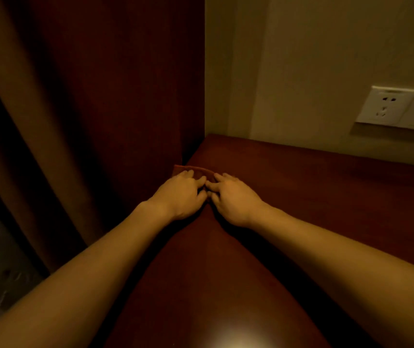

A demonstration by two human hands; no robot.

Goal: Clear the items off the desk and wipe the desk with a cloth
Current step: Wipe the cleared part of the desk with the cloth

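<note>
Cloth (196,170), reddish and folded, lies at the desk's (326,197) far left edge beside a dark wooden panel (125,96). Left hand (181,194) and right hand (233,199) rest on it, fingertips meeting, fingers bent; whether they pinch it I cannot tell. Brown curtain (25,121) hangs left; white sockets (399,108) sit on the beige wall (301,71).

My left hand (181,194) and right hand (231,199) meet side by side on the cloth (196,171), which lies at the tabletop's (314,197) left edge against the panel (125,96); the curtain (25,121) hangs left of that; the wall sockets (399,108) sit behind, to my right.
</note>
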